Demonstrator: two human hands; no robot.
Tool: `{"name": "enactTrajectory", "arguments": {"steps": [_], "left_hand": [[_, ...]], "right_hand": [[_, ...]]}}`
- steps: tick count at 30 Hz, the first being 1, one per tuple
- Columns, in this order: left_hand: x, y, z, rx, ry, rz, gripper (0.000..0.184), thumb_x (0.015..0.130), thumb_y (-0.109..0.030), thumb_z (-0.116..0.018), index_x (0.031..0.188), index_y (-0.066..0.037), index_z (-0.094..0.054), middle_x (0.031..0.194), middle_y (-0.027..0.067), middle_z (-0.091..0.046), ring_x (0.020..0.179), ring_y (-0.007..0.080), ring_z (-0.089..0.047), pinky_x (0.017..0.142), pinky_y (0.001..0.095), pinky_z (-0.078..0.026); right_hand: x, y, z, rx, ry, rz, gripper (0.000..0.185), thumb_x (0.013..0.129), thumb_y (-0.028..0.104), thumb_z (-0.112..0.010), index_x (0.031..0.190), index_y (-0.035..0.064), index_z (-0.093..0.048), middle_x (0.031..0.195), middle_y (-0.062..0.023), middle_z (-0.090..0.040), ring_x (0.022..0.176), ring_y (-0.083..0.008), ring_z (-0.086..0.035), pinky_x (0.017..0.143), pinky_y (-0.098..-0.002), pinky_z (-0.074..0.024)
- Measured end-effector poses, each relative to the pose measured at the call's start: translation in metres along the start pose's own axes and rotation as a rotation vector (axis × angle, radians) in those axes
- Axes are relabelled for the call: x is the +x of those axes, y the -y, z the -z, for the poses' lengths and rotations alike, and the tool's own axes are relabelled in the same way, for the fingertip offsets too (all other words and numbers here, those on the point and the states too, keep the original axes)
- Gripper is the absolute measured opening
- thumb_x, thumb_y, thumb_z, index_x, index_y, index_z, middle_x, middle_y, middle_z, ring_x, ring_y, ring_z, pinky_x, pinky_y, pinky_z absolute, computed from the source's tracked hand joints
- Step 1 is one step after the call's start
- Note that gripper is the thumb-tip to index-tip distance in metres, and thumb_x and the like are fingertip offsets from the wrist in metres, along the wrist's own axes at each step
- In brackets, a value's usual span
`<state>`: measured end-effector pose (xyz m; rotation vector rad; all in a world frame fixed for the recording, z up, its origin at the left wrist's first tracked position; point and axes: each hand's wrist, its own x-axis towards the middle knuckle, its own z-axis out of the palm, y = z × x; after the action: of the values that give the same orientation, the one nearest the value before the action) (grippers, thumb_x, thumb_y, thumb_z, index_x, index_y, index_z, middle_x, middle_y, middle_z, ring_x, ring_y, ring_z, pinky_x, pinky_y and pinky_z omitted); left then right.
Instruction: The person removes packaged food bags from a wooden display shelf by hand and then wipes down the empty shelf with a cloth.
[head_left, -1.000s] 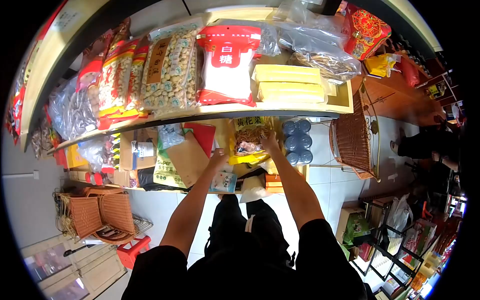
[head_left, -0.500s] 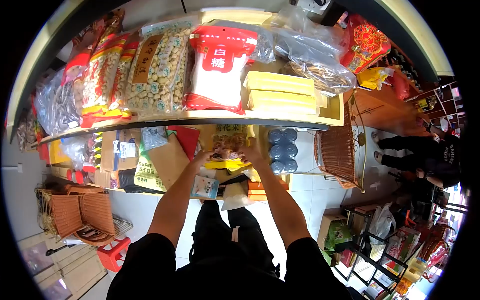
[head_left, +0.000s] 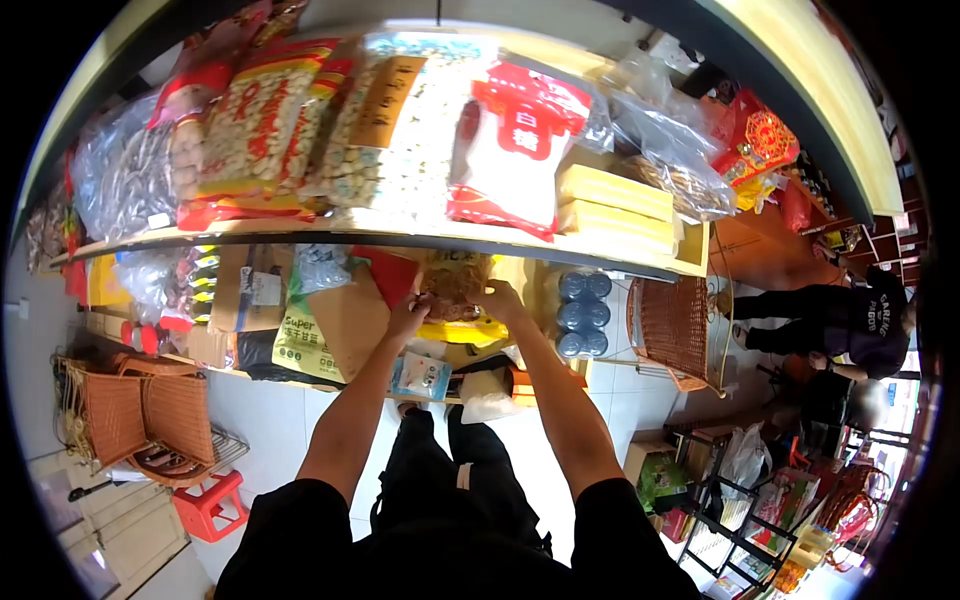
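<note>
Hands deep in the lower shelf (head_left: pixel 584 370), I look on from a distance as a yellow bag (head_left: pixel 455 280) of dried food sits between my left hand (head_left: pixel 408 317) and my right hand (head_left: pixel 500 300), beneath the overhanging upper shelf (head_left: pixel 692 252). My right hand is closed on the bag's right side, thumb and fingers drawn together; my left is curled in at the opposite edge and appears to be gripping it too, though the fingertips are small in this view. Whether the bag rests on the shelf or is lifted, I cannot tell.

The bag lies between a red packet (head_left: pixel 392 275) on the left and a pack of cans (head_left: pixel 583 318) on the right. Its see-through panel shows brown contents; a bright yellow strip marks the end nearest me. I judge it light for its bulk, soft and apt to sag in the middle, with slick plastic that could slide under a loose pinch (the glare on the film suggests as much). The dried pieces may crumble if squeezed hard, so the side edges are, to my mind, the best hold: one hand each side, fingers underneath, thumbs on top, pressure kept gentle and away from the panel
</note>
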<state>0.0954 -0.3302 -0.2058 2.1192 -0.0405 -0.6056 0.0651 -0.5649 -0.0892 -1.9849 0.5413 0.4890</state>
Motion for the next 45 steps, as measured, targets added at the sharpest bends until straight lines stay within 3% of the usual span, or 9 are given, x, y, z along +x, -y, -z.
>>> {"name": "enactTrajectory", "arguments": {"steps": [2,9,14,17,23,28,32,37,45], "left_hand": [[-0.003,0.01,0.008,-0.168,-0.06,-0.029,0.041,0.085,-0.037,-0.066,0.111,-0.005,-0.064,0.104,0.0139,-0.068,0.096,0.0267,-0.065,0.078,0.0375,-0.049],[-0.09,-0.085,0.094,-0.344,0.07,0.042,0.034,0.088,-0.032,-0.067,0.103,-0.002,-0.062,0.088,0.0111,-0.063,0.079,0.0201,-0.06,0.069,0.033,-0.047],[-0.136,-0.058,0.117,-0.32,0.038,-0.117,0.033,0.083,-0.026,-0.073,0.102,-0.001,-0.061,0.087,0.0101,-0.061,0.079,0.0195,-0.057,0.072,0.0334,-0.047],[-0.173,-0.049,0.133,-0.209,-0.047,-0.161,0.029,0.083,-0.017,-0.073,0.106,-0.003,-0.061,0.109,0.0108,-0.058,0.092,0.0187,-0.056,0.079,0.0324,-0.049],[-0.211,-0.015,0.156,-0.816,0.039,0.149,0.048,0.085,-0.022,-0.07,0.128,-0.011,-0.051,0.115,0.0093,-0.058,0.096,0.0191,-0.057,0.083,0.0329,-0.047],[-0.237,0.0,0.185,-0.778,0.3,0.338,0.056,0.098,-0.044,-0.045,0.138,-0.006,-0.039,0.127,0.0101,-0.056,0.098,0.0186,-0.059,0.084,0.0328,-0.046],[-0.244,0.006,0.173,-1.135,0.388,0.392,0.073,0.092,-0.06,-0.049,0.144,-0.01,-0.036,0.122,0.0083,-0.056,0.1,0.0177,-0.057,0.092,0.0343,-0.043],[-0.244,0.02,0.173,-1.046,0.34,0.244,0.069,0.097,-0.044,-0.053,0.147,-0.004,-0.027,0.145,0.0125,-0.039,0.127,0.0235,-0.046,0.105,0.0389,-0.037],[-0.278,-0.028,0.22,-0.994,0.15,0.017,0.067,0.092,-0.018,-0.065,0.145,0.0,-0.029,0.128,0.0133,-0.054,0.114,0.0198,-0.055,0.096,0.0341,-0.047]], "right_hand": [[-0.011,0.014,0.005,-0.246,0.015,0.047,0.061,0.074,0.046,-0.067,0.119,0.0045,-0.064,0.099,-0.0258,-0.068,0.099,-0.0394,-0.065,0.086,-0.0456,-0.051],[-0.069,0.036,-0.015,-0.2,-0.226,0.162,0.05,0.086,0.037,-0.063,0.121,0.0017,-0.057,0.095,-0.0285,-0.066,0.094,-0.0439,-0.064,0.081,-0.0457,-0.0513],[-0.129,0.017,-0.052,0.489,-0.027,0.136,0.052,0.09,0.018,-0.067,0.133,0.0039,-0.041,0.106,-0.0113,-0.063,0.087,-0.0196,-0.064,0.075,-0.0312,-0.0525],[-0.17,0.03,-0.063,0.582,0.023,0.097,0.049,0.091,0.015,-0.065,0.132,0.0051,-0.04,0.104,-0.0097,-0.063,0.085,-0.015,-0.063,0.074,-0.0287,-0.0521],[-0.209,0.013,-0.091,0.695,0.041,0.233,0.044,0.088,0.003,-0.062,0.128,0.0054,-0.043,0.101,-0.0105,-0.065,0.086,-0.0168,-0.063,0.077,-0.0298,-0.0517],[-0.245,0.061,-0.097,0.687,0.158,0.256,0.045,0.09,0.0,-0.059,0.13,0.0048,-0.039,0.106,-0.0109,-0.063,0.093,-0.0169,-0.062,0.083,-0.0307,-0.0505],[-0.245,0.072,-0.11,0.522,0.242,0.352,0.047,0.091,-0.001,-0.058,0.134,0.0062,-0.038,0.113,-0.0123,-0.061,0.099,-0.0164,-0.06,0.083,-0.0295,-0.0502],[-0.255,0.091,-0.118,0.389,0.277,0.342,0.051,0.09,-0.005,-0.059,0.134,0.0046,-0.035,0.122,-0.014,-0.058,0.108,-0.0184,-0.057,0.09,-0.0313,-0.0485],[-0.268,0.116,-0.108,0.542,0.274,0.307,0.082,0.084,-0.006,-0.063,0.149,0.0072,-0.015,0.136,-0.0155,-0.048,0.118,-0.0228,-0.05,0.096,-0.0316,-0.0436]]}}
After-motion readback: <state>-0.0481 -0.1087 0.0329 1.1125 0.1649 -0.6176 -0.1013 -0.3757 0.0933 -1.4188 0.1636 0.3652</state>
